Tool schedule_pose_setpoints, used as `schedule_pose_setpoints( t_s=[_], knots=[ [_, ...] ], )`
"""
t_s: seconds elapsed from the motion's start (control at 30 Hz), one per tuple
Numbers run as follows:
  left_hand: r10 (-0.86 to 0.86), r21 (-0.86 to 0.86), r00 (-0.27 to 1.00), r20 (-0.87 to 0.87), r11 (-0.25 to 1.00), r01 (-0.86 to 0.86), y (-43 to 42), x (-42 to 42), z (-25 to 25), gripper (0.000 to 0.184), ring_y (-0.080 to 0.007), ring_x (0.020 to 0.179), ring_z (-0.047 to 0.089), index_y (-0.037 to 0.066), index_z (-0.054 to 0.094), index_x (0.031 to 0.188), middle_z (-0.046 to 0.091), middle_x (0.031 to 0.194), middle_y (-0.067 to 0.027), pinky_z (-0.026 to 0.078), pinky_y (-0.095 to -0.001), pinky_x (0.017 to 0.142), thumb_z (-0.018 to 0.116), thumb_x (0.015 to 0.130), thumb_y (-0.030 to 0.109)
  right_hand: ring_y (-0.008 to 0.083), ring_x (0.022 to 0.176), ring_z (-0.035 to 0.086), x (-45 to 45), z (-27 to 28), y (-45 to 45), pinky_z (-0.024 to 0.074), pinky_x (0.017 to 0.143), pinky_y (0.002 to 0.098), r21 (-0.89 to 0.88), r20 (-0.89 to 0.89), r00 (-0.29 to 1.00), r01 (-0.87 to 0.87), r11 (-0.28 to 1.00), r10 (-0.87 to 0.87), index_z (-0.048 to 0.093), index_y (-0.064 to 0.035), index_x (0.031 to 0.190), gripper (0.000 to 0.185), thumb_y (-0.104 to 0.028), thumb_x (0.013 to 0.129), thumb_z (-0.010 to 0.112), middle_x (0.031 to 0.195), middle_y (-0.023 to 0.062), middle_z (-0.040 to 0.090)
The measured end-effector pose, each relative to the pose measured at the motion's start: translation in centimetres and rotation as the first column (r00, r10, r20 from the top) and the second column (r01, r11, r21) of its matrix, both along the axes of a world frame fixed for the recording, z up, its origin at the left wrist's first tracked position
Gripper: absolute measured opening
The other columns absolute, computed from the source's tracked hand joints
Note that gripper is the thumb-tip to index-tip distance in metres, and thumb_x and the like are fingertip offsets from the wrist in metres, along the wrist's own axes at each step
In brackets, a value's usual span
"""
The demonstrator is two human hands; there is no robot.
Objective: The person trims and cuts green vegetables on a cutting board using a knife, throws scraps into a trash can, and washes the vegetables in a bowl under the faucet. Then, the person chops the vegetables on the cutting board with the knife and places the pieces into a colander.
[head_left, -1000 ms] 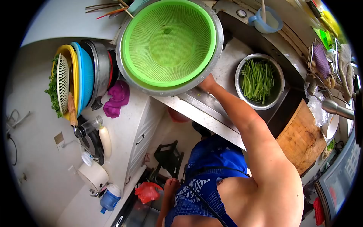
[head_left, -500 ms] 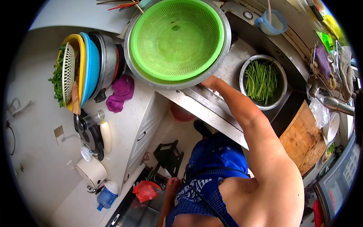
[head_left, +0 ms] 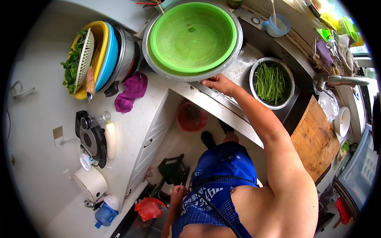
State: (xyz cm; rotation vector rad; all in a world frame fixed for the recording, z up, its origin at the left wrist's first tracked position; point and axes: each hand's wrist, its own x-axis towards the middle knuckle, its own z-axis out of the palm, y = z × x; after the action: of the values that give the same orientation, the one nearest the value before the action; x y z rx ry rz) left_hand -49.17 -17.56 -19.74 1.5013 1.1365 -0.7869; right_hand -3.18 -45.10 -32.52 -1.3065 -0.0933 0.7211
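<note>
A bright green plastic colander point(head_left: 194, 37) sits inside a wide metal basin point(head_left: 174, 75) at the corner of the counter. A small dark leaf scrap lies on the colander's bottom. My right hand point(head_left: 220, 84) is at the basin's near rim, its thumb stretched left along the edge and the other fingers partly hidden. Down by my waist, beside the blue apron point(head_left: 222, 166), my left hand point(head_left: 178, 193) is curled closed; what it holds, if anything, is hidden. Right of the basin, a metal bowl point(head_left: 291, 89) of cut green stalks point(head_left: 270, 83) stands in the sink.
Left on the counter are a purple cloth point(head_left: 131, 92), stacked basins point(head_left: 113, 59) with leafy greens, a white radish point(head_left: 110, 141) and a rice cooker point(head_left: 90, 183). A wooden board point(head_left: 317, 139) lies at the sink's right. Below stand a red bucket point(head_left: 191, 116) and a dark stool point(head_left: 173, 170).
The whole view has shifted slightly. My right hand has moved a little left along the basin's rim, and its thumb now shows. My left hand stays at my waist.
</note>
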Motion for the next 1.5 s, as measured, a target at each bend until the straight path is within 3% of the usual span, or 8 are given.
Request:
schedule_pose_setpoints(
  t_s=[0.47,0.83,0.9,1.03,1.23,1.37,1.43,1.5],
  knots=[
    [0.332,-0.090,0.941,-0.069,0.937,-0.338,6.2,-14.5,-5.7,0.026,-0.0186,0.077,0.063,0.002,0.051,0.104,0.060,0.088,-0.0085,0.053,-0.0310,0.068,0.055,0.090,0.024,0.0063,0.077,0.058,-7.2,12.0,5.5,0.0474,0.070,0.0212,-0.265,0.313,0.946,0.166,0.950,-0.078,0.061,-0.0014,0.087,0.013,-0.006,0.078,0.069,0.082,0.0004,0.063],
    [0.494,-0.026,0.866,-0.080,0.868,-0.497,5.4,-22.9,-3.8,0.023,-0.0206,0.079,0.063,0.003,0.051,0.104,0.060,0.090,-0.0101,0.053,-0.0337,0.070,0.054,0.090,0.021,0.0157,0.083,0.060,-15.6,-4.4,18.5,0.0490,0.076,0.0291,-0.563,0.440,0.882,0.123,0.817,0.170,0.064,-0.0031,0.096,0.021,-0.020,0.083,0.067,0.087,0.0052,0.061],
    [0.464,-0.058,0.881,-0.088,0.881,-0.470,5.5,-24.3,-4.4,0.023,-0.0208,0.079,0.063,0.002,0.050,0.104,0.060,0.090,-0.0103,0.053,-0.0343,0.071,0.054,0.090,0.021,0.0182,0.079,0.060,-15.3,-3.0,19.6,0.0486,0.075,0.0297,-0.203,-0.224,0.944,0.197,0.959,-0.242,0.061,-0.0019,0.094,0.033,-0.034,0.090,0.056,0.088,0.0060,0.061],
    [0.412,-0.020,0.908,-0.071,0.910,-0.415,4.7,-22.7,-3.6,0.023,-0.0211,0.079,0.063,0.002,0.050,0.104,0.060,0.090,-0.0106,0.053,-0.0345,0.071,0.054,0.090,0.020,0.0164,0.076,0.059,-15.4,3.5,19.0,0.0466,0.069,0.0274,0.128,-0.696,0.697,0.355,0.926,-0.171,0.057,-0.0082,0.086,0.039,-0.045,0.094,0.046,0.082,0.0044,0.060],
    [0.306,-0.092,0.952,-0.012,0.948,-0.306,6.2,-19.8,-4.8,0.023,-0.0211,0.079,0.062,0.001,0.051,0.104,0.060,0.090,-0.0102,0.052,-0.0339,0.071,0.054,0.090,0.020,0.0109,0.058,0.049,-15.9,3.9,17.9,0.0421,0.055,0.0235,0.498,-0.636,0.771,0.387,0.776,0.024,0.051,-0.0116,0.076,0.019,-0.020,0.086,0.064,0.066,-0.0010,0.051],
    [0.255,-0.082,0.966,0.048,0.965,-0.250,7.3,-15.5,-4.6,0.020,-0.0192,0.074,0.061,0.001,0.051,0.100,0.058,0.082,-0.0079,0.051,-0.0306,0.065,0.053,0.089,0.017,0.0290,0.110,0.053,-16.7,7.1,16.6,0.0452,0.091,0.0410,0.119,-0.635,0.752,0.323,0.939,-0.178,0.039,-0.0045,0.132,0.068,-0.054,0.087,0.052,0.122,0.0175,0.051],
    [0.218,-0.113,0.975,0.046,0.971,-0.212,8.3,-13.9,-5.4,0.018,-0.0181,0.071,0.061,0.001,0.051,0.098,0.057,0.079,-0.0071,0.050,-0.0292,0.062,0.053,0.088,0.016,0.0345,0.122,0.041,-16.9,9.7,14.3,0.0355,0.102,0.0474,0.661,-0.644,0.722,0.359,0.659,0.253,0.031,-0.0012,0.137,0.089,-0.072,0.083,0.034,0.137,0.0206,0.037],
    [0.144,-0.178,0.986,0.089,0.976,-0.127,9.3,-12.1,-6.3,0.014,-0.0157,0.064,0.058,0.002,0.052,0.093,0.056,0.076,-0.0059,0.048,-0.0272,0.055,0.053,0.086,0.014,0.0363,0.125,0.039,-17.3,12.8,11.7,0.0333,0.103,0.0486,0.700,-0.609,0.757,0.373,0.609,0.236,0.030,0.0012,0.137,0.097,-0.077,0.079,0.026,0.138,0.0214,0.036]
  ],
)
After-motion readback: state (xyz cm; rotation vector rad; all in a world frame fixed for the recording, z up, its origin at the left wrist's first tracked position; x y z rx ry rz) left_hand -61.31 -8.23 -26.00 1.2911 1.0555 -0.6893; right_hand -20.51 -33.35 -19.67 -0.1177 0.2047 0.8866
